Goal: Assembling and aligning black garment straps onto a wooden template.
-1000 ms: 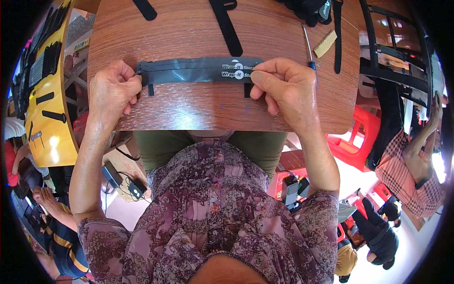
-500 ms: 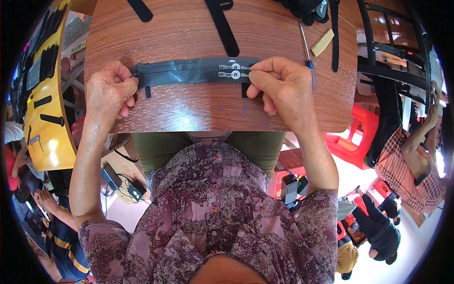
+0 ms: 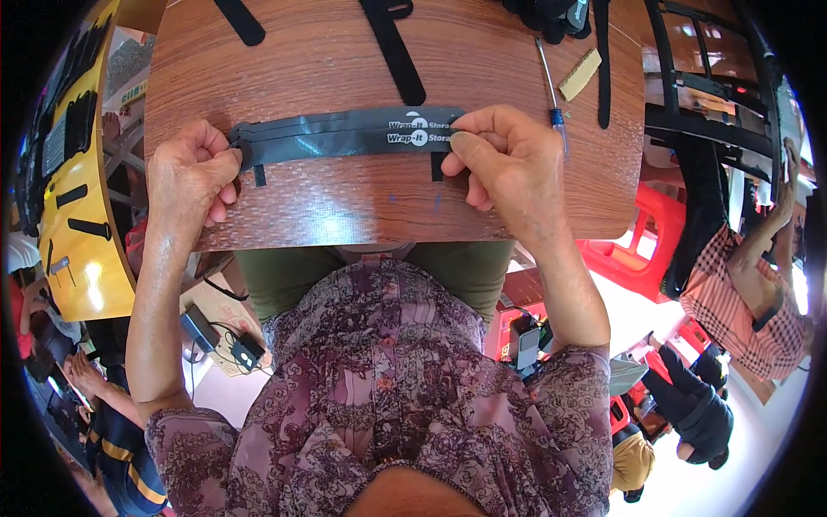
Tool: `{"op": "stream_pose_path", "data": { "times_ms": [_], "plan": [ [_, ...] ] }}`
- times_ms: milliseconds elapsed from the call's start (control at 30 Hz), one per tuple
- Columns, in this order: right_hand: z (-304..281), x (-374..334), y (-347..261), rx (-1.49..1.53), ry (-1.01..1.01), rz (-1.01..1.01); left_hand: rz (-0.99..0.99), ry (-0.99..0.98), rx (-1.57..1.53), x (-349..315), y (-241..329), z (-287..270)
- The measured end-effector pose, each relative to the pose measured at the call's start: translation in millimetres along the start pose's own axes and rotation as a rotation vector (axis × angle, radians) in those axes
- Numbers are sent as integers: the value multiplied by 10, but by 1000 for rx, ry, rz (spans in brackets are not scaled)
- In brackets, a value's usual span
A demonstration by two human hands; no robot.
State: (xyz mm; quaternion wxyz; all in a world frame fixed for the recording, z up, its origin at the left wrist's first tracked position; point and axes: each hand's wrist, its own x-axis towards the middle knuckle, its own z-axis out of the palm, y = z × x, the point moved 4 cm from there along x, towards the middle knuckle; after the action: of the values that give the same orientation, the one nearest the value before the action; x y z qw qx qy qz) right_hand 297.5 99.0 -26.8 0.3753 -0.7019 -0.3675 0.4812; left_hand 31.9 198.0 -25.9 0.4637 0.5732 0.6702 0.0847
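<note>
The left hand (image 3: 191,168) and right hand (image 3: 515,165) each had a closed pinch grip on opposite ends of the grey strips (image 3: 345,138), spanning the near half of the table (image 3: 301,73), apparently to keep them straight.

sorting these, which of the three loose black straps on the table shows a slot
The middle strap: a slot shows near its upper end; the left strap and right strap show none.
</note>
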Motion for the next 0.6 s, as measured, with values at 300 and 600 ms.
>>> {"op": "stream_pose_path", "data": {
  "times_ms": [300, 600],
  "plan": [
    [-18, 27, -2, 1, 6, 39, -33, -10, -15, 12, -1, 7],
    [1, 23, -8, 24, 40, 47, -21, -5, 1, 22, -17, -6]
  ]
}}
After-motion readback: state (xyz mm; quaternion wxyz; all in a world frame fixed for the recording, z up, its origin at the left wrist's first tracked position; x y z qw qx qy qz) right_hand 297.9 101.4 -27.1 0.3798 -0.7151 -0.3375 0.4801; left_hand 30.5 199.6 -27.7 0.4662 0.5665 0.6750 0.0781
